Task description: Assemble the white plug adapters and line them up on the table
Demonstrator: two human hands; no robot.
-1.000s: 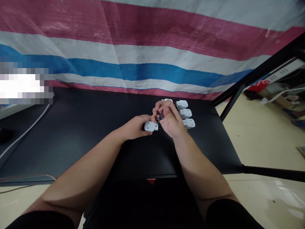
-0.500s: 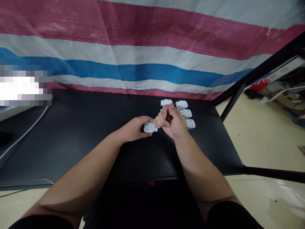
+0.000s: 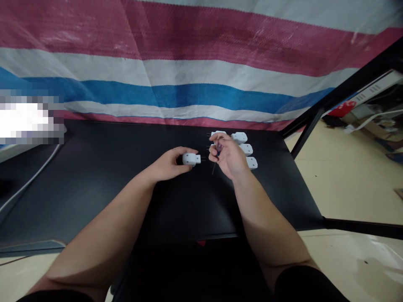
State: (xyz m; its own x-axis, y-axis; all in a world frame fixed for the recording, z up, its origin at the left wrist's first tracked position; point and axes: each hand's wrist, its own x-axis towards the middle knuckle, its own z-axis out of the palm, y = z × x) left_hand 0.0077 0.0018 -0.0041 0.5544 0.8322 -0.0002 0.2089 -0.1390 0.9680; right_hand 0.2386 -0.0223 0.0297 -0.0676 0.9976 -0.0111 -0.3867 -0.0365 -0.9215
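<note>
Between the thumb and fingers of my left hand [image 3: 172, 163] is a white two-pin plug [image 3: 190, 159], its thin metal pins pointing right. Dark holes show on its upper face. My right hand [image 3: 229, 156], just to the right, has its fingers curled round a screwdriver [image 3: 219, 147]. The handle is partly hidden by the fingers, and the thin shaft slants down toward the table, apart from the plug. Behind and beside my right hand stand several similar white plugs, among them one at the back [image 3: 239, 137] and one nearer [image 3: 252, 162]. Some are partly covered by that hand.
The plugs rest on a black table [image 3: 103, 167]. A striped red, white and blue sheet [image 3: 189, 96] hangs along its back edge. Black metal frame bars [image 3: 307, 134] rise at the right. On the left lie a white cable [image 3: 34, 178] and a blurred-out bright object [image 3: 25, 121].
My left hand has shifted slightly left and away from me with the plug, which now sits tilted. The screwdriver has come off the plug and leans over, its shaft now showing.
</note>
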